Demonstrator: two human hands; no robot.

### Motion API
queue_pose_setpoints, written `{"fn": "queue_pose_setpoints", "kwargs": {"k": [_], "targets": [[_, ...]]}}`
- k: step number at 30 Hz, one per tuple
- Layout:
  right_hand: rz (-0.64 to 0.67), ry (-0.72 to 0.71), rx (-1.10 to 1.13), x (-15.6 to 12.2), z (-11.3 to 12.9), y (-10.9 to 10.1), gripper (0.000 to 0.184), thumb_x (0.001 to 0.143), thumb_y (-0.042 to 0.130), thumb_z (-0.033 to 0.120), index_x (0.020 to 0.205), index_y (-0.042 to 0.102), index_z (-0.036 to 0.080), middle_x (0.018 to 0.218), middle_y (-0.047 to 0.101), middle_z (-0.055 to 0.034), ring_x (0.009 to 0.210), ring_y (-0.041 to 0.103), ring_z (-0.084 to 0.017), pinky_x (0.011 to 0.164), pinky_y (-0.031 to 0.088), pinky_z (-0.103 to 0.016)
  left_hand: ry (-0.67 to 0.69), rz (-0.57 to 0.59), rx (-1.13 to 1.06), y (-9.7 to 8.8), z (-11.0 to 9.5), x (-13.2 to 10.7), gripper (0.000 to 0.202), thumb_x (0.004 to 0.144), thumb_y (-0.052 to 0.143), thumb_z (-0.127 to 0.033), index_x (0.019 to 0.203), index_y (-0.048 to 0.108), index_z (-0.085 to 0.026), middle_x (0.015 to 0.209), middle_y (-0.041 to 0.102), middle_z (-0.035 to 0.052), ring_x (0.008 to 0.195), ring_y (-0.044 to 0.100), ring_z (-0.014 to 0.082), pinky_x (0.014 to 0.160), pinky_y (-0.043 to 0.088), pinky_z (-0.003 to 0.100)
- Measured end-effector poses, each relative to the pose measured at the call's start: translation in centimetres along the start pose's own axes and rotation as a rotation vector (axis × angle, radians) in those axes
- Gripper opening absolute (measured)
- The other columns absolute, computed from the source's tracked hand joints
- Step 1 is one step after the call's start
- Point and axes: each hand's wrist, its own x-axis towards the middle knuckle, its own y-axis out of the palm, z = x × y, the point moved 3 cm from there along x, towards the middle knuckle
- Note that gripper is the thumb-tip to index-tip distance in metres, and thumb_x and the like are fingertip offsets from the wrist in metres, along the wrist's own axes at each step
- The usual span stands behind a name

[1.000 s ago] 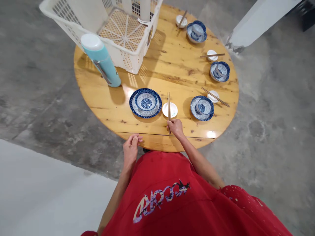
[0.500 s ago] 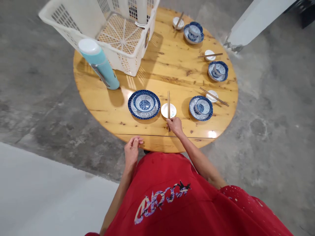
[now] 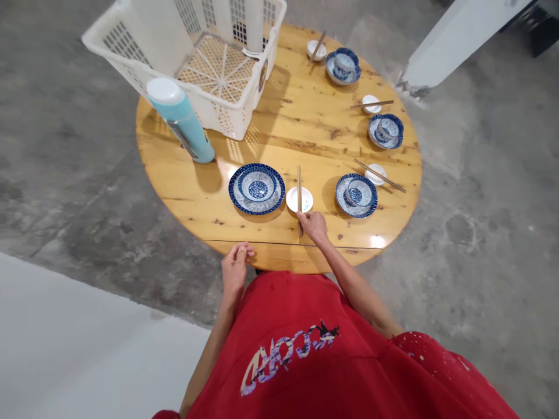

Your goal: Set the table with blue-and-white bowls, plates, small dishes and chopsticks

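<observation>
My right hand (image 3: pixel 313 226) is closed on the near end of a pair of brown wooden chopsticks (image 3: pixel 299 186). They lie across a small white dish (image 3: pixel 307 201), pointing away from me. Left of that dish sits a blue-and-white patterned plate (image 3: pixel 233 198) with a matching bowl (image 3: pixel 258 186) on it. At the table's near edge rests my left hand (image 3: pixel 234 265), its fingers loosely bent and slightly apart, holding nothing. To the right of my right hand stands another blue-and-white bowl (image 3: pixel 343 203) with a glass cup (image 3: pixel 360 192) inside.
A round wooden table (image 3: pixel 301 139) bears a large white plastic crate (image 3: pixel 227 116) and a tall light-blue flask (image 3: pixel 186 125) at the left. Along its right side are more bowls with cups, such as one bowl (image 3: pixel 373 137), and white dishes with chopsticks. A white pillar (image 3: pixel 445 46) stands beyond.
The view has tilted slightly, so the table and everything on it sit a little lower in the picture. My right hand keeps its hold on the chopsticks; my left hand stays put.
</observation>
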Motion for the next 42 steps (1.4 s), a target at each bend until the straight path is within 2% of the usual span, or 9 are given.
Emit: {"fn": "queue_pose_setpoints", "kwargs": {"k": [7, 10, 14, 17, 20, 25, 31, 36, 42], "targets": [[-0.052, 0.036, -0.016, -1.4, -2.2, -0.9, 0.045, 0.09, 0.05, 0.051, 0.066, 0.069, 0.018, 0.069, 0.071, -0.0076, 0.069, 0.063, -0.018, 0.065, 0.041, -0.023, 0.03, 0.002, -0.01, -0.1, 0.1, 0.0, 0.037, 0.082, 0.057, -0.046, 0.098, 0.068, -0.014, 0.093, 0.074, 0.0094, 0.078, 0.068, 0.0157, 0.07, 0.049, 0.025], [-0.036, 0.037, 0.131, -1.9, -3.4, -0.5, 0.046, 0.089, 0.048, 0.05, 0.066, 0.068, 0.016, 0.065, 0.069, -0.0056, 0.058, 0.059, -0.015, 0.059, 0.04, -0.023, 0.054, 0.028, 0.028, 0.4, -0.2, 0.0, 0.036, 0.083, 0.056, -0.046, 0.096, 0.068, -0.015, 0.092, 0.074, 0.009, 0.077, 0.067, 0.0159, 0.07, 0.049, 0.026], [-0.027, 0.091, 0.452, -2.8, -5.0, 0.6, 0.043, 0.087, 0.05, 0.051, 0.071, 0.065, 0.014, 0.07, 0.071, -0.006, 0.045, 0.05, -0.01, 0.049, 0.038, -0.022, 0.099, 0.213, 0.167, 2.6, -0.3, 0.4, 0.033, 0.086, 0.054, -0.046, 0.094, 0.069, -0.018, 0.092, 0.074, 0.0076, 0.076, 0.066, 0.0162, 0.069, 0.048, 0.026], [-0.013, 0.136, 0.601, -3.9, -5.8, 1.1, 0.037, 0.083, 0.055, 0.048, 0.076, 0.065, 0.013, 0.075, 0.072, -0.0068, 0.045, 0.051, -0.008, 0.045, 0.038, -0.02, 0.154, 0.39, 0.318, 4.9, 0.2, 1.0, 0.031, 0.086, 0.054, -0.046, 0.089, 0.069, -0.019, 0.086, 0.073, 0.0058, 0.073, 0.065, 0.0172, 0.068, 0.047, 0.027], [0.017, 0.194, 0.715, -4.9, -6.1, 1.3, 0.032, 0.081, 0.057, 0.044, 0.085, 0.066, 0.013, 0.081, 0.072, -0.0068, 0.049, 0.054, -0.008, 0.041, 0.036, -0.017, 0.24, 0.497, 0.465, 7.0, 0.6, 1.4, 0.03, 0.087, 0.053, -0.045, 0.089, 0.07, -0.02, 0.081, 0.072, 0.0044, 0.072, 0.063, 0.0181, 0.068, 0.045, 0.028], [0.081, 0.18, 0.755, -5.3, -5.9, 1.5, 0.032, 0.081, 0.057, 0.043, 0.088, 0.067, 0.014, 0.082, 0.071, -0.0054, 0.056, 0.058, -0.008, 0.045, 0.039, -0.015, 0.351, 0.543, 0.615, 9.3, 0.1, 1.5, 0.028, 0.087, 0.058, -0.045, 0.094, 0.071, -0.022, 0.08, 0.073, 0.0039, 0.074, 0.064, 0.0189, 0.07, 0.042, 0.028], [0.149, 0.127, 0.8, -5.0, -5.7, 1.8, 0.038, 0.079, 0.062, 0.052, 0.086, 0.069, 0.015, 0.079, 0.07, -0.0038, 0.058, 0.059, -0.008, 0.049, 0.043, -0.016, 0.54, 0.589, 0.826, 11.7, -0.6, 1.7, 0.027, 0.091, 0.059, -0.044, 0.096, 0.07, -0.02, 0.083, 0.073, 0.006, 0.074, 0.063, 0.0201, 0.067, 0.037, 0.028], [0.195, 0.067, 0.86, -4.3, -5.6, 2.2, 0.041, 0.075, 0.067, 0.056, 0.078, 0.068, 0.015, 0.071, 0.066, -0.0015, 0.06, 0.06, -0.009, 0.057, 0.047, -0.018, 0.614, 0.612, 0.885, 12.5, -0.9, 1.9, 0.033, 0.094, 0.055, -0.05, 0.091, 0.07, -0.02, 0.082, 0.071, 0.0059, 0.074, 0.063, 0.0195, 0.065, 0.035, 0.028], [0.233, 0.066, 0.921, -4.1, -5.4, 2.4, 0.044, 0.072, 0.069, 0.059, 0.072, 0.064, 0.016, 0.066, 0.064, 0.0007, 0.06, 0.06, -0.011, 0.059, 0.048, -0.02, 0.604, 0.615, 0.898, 12.6, -1.1, 1.8, 0.034, 0.095, 0.052, -0.05, 0.1, 0.071, -0.022, 0.09, 0.074, 0.0072, 0.081, 0.066, 0.0211, 0.068, 0.038, 0.028]]}}
